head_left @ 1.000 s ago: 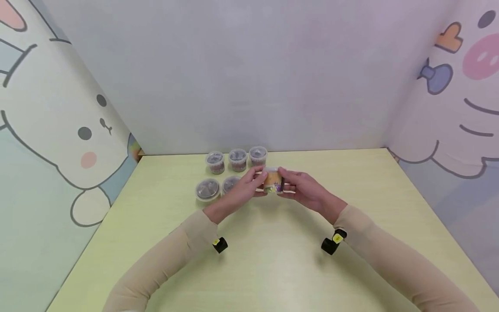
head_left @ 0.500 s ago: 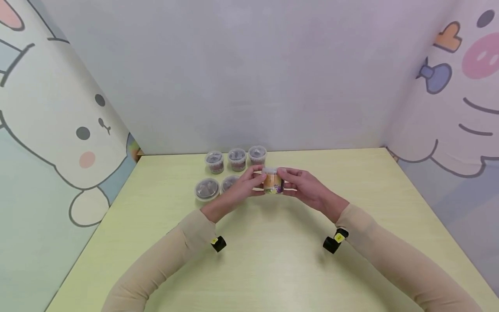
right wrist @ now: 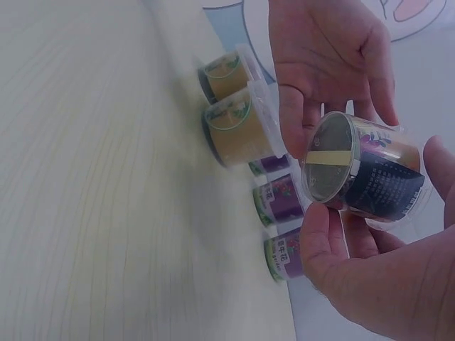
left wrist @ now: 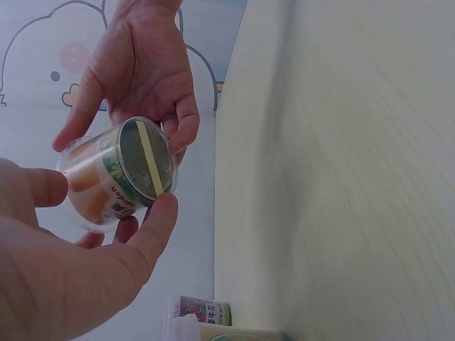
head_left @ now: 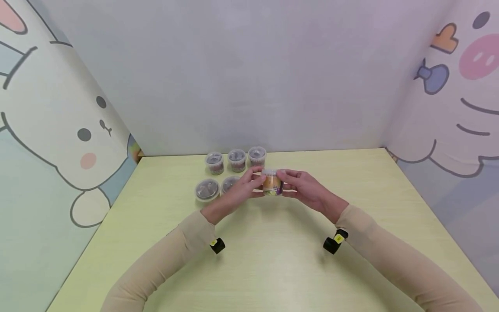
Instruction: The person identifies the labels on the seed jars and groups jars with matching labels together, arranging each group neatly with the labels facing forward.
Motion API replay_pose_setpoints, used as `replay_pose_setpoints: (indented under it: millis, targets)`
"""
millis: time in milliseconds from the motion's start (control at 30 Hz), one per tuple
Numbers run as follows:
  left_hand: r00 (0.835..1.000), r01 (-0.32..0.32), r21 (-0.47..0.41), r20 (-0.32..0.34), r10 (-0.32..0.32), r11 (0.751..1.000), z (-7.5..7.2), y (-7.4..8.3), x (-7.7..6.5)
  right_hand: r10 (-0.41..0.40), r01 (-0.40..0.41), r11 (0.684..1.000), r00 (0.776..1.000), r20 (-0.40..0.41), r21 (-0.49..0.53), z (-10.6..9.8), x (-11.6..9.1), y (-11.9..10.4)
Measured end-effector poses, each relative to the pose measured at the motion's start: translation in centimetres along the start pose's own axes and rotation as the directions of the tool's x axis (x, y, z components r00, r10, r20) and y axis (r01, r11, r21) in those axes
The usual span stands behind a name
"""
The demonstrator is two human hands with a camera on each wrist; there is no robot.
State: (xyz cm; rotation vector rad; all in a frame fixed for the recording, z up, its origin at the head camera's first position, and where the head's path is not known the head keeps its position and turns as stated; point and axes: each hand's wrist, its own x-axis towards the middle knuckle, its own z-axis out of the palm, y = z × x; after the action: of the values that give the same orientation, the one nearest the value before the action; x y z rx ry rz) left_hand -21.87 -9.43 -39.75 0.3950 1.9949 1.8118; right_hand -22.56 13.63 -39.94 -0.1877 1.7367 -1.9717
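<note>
Between both hands, a small clear plastic cup (head_left: 271,184) with an orange printed label is held above the table. My left hand (head_left: 243,187) grips its left side, thumb toward me. On the other side, my right hand (head_left: 306,190) holds it with thumb and fingers. Seen from the left wrist, the cup (left wrist: 99,177) shows a dark base crossed by a pale yellow strip. A dark panel with small white print appears on the cup (right wrist: 384,174) in the right wrist view.
Three lidded cups (head_left: 215,163) with purple labels line the table's back edge. In front of them stand two cups with tan labels, one cup (head_left: 207,190) in full view and one cup (head_left: 230,182) partly behind my left hand. A pale wall (head_left: 249,86) rises behind the table (head_left: 269,260).
The cup has shifted slightly left and down, and its label has turned a little toward the head camera. Both hands keep hold of it; the other cups stay in place.
</note>
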Motion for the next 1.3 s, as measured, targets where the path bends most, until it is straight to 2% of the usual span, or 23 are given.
replay_pose_setpoints:
  millis: [100, 367, 800, 1100, 1300]
  targets:
    - [1.000, -0.013, -0.017, -0.012, 0.013, 1.000, 0.0, -0.1, 0.0, -0.008, 0.008, 1.000, 1.000, -0.007, 0.006, 0.1, 0.1, 0.0]
    - [0.993, -0.115, -0.062, -0.044, 0.112, 0.991, -0.6, -0.6, -0.1, -0.035, 0.035, 0.999, 0.999, -0.029, 0.020, 0.4, 0.0, -0.4]
    - [0.987, -0.142, -0.070, -0.088, 0.136, 0.987, -0.6, -0.5, -0.1, -0.076, 0.077, 0.995, 0.997, -0.021, 0.058, 0.7, 0.1, -0.2]
    - [0.981, -0.182, -0.034, -0.068, 0.179, 0.983, -1.0, -0.4, -0.3, -0.072, 0.072, 0.996, 0.997, -0.001, 0.047, 0.9, 0.1, -0.3]
    - [0.974, -0.215, -0.067, -0.081, 0.209, 0.974, -1.5, -0.8, -0.5, -0.076, 0.076, 0.997, 0.997, 0.013, 0.031, 0.8, 0.2, -0.5]
